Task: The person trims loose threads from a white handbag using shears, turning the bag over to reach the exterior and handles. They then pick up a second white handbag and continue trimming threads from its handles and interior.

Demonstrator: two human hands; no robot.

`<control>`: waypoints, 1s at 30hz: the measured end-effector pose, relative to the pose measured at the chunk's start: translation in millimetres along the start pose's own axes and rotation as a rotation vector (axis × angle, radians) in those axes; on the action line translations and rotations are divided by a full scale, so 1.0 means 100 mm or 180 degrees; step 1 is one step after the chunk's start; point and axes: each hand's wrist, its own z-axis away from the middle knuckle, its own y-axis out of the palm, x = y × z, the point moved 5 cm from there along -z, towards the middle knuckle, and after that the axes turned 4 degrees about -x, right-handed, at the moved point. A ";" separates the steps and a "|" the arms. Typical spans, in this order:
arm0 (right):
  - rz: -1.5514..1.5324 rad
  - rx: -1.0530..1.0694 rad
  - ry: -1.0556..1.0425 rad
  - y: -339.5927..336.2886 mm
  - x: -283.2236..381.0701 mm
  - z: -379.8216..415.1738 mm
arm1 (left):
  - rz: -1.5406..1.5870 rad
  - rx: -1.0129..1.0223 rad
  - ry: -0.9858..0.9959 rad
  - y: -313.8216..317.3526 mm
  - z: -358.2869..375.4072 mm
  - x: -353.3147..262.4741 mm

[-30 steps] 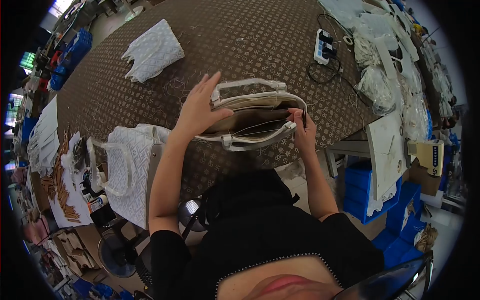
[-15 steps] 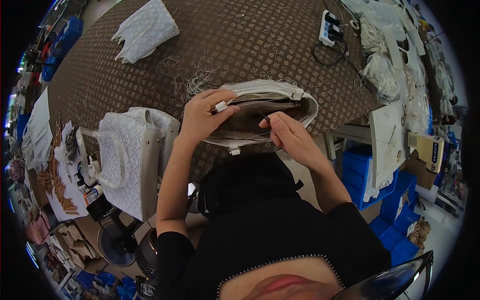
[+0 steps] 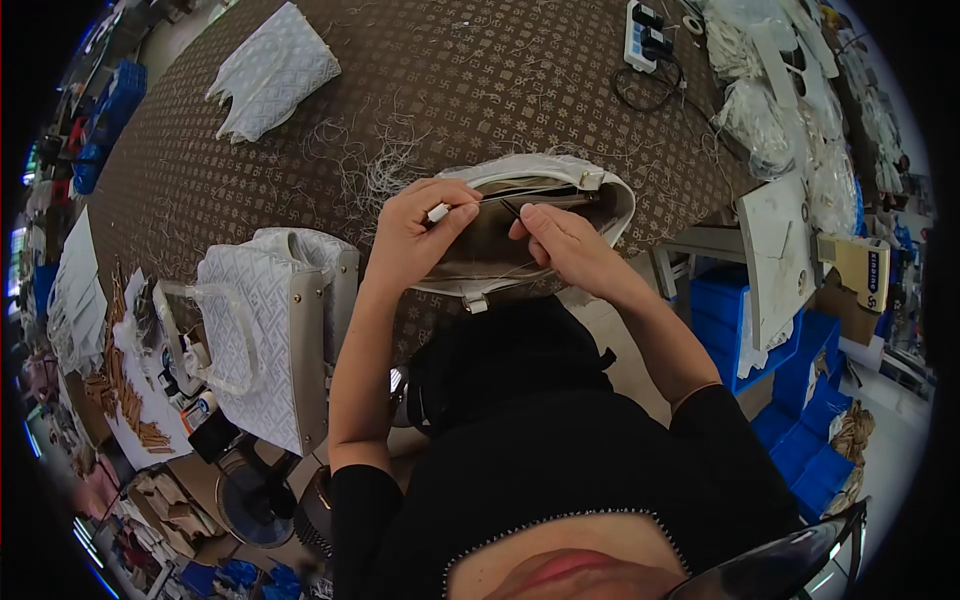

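A white handbag (image 3: 547,166) lies on the brown patterned table, its mouth turned toward me and its beige lining showing. My left hand (image 3: 418,228) pinches the bag's upper left rim, beside a small white strap tab (image 3: 438,212). Over the opening, my right hand (image 3: 568,245) is closed around a thin, dark, pointed tool (image 3: 511,209), whose tip points up and left toward the rim. The tool's exact kind is too small to make out. A second white tab (image 3: 476,303) with metal fittings hangs on the near rim.
Two white patterned handbags (image 3: 265,345) stand at the left. Loose thread (image 3: 385,170) lies beyond my left hand. A flattened white bag piece (image 3: 280,75) and a power strip (image 3: 641,40) are farther back. A blue crate (image 3: 718,325) is low at the right.
My right hand has moved up and left with the pointed tool, closer to my left hand. My left hand keeps its place on the rim. The whole view has shifted slightly.
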 end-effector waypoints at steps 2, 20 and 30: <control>-0.0088 -0.0006 0.0057 -0.01 0.03 -0.02 | -0.0043 0.0034 -0.0008 0.00 0.00 -0.01; -0.0398 -0.0033 -0.0051 -0.01 0.10 -0.08 | 0.0108 -0.0063 -0.0177 -0.01 -0.01 0.05; -0.1251 0.0097 0.0062 -0.05 0.20 0.05 | 0.0137 -0.0092 -0.0543 -0.05 -0.06 0.13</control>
